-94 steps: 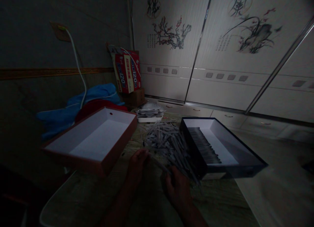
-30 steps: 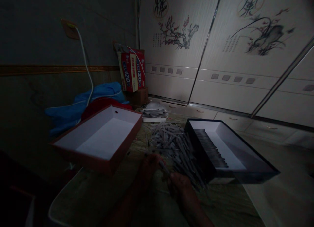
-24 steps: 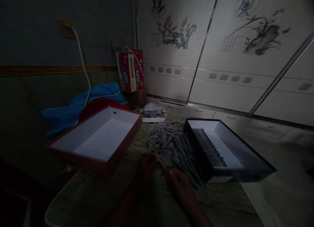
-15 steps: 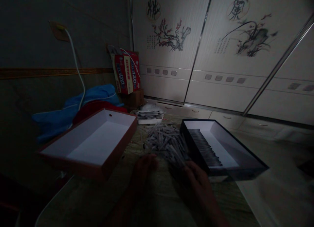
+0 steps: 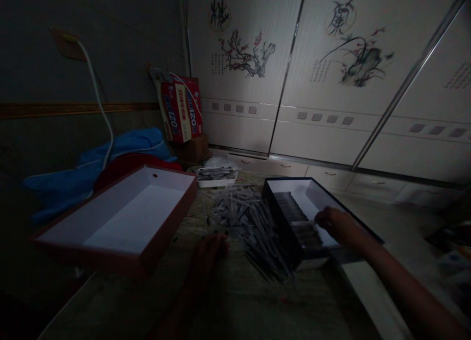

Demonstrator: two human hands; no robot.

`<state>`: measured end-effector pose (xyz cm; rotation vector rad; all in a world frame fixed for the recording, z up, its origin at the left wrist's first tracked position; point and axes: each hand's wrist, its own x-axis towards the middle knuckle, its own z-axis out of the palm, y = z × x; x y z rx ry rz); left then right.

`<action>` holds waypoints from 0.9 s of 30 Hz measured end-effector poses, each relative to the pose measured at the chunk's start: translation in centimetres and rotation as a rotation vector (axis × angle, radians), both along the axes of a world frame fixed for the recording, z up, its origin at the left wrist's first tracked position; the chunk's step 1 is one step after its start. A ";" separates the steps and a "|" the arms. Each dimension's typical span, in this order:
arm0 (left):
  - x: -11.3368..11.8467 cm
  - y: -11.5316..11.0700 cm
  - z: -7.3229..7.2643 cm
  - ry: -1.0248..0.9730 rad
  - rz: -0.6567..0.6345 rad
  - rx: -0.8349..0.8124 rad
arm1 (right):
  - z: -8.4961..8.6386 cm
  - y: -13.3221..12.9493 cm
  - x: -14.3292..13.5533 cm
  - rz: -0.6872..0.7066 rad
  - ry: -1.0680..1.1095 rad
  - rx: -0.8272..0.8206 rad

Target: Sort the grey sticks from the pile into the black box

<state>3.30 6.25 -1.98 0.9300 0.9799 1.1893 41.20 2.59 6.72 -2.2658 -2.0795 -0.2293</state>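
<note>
My right hand (image 5: 336, 224) reaches over the dark-edged box (image 5: 324, 195) on the right, its fingers pinched at the end of a light, slim pen-like piece (image 5: 302, 223). That piece lies across a row of similar dark pieces (image 5: 292, 207) along the box's left side. My left hand (image 5: 211, 249) rests on the table, fingers curled; whether it holds anything is too dark to tell. Between the two boxes spreads a loose heap of slim grey pieces (image 5: 246, 210), just beyond my left hand.
A red box (image 5: 143, 222) with a white inside stands at the left. Behind the heap is a white tray (image 5: 217, 182) with more pieces and plastic. Blue cloth (image 5: 136, 141) and red-and-white cartons (image 5: 180, 109) are at the back left.
My right hand has moved from the heap's near edge rightward into the dark-edged box. My left hand stays near the same place. The whole view has shifted slightly.
</note>
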 end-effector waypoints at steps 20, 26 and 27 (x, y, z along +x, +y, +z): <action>0.1 0.0 0.3 -0.013 0.005 -0.016 | -0.7 2.3 -1.7 0.144 0.164 0.017; 0.1 -0.1 0.5 -0.010 0.001 -0.009 | 1.1 -2.3 -6.0 0.093 0.290 0.347; 0.0 -0.1 0.5 -0.011 0.008 -0.012 | 1.0 -3.6 -7.3 0.087 0.303 0.379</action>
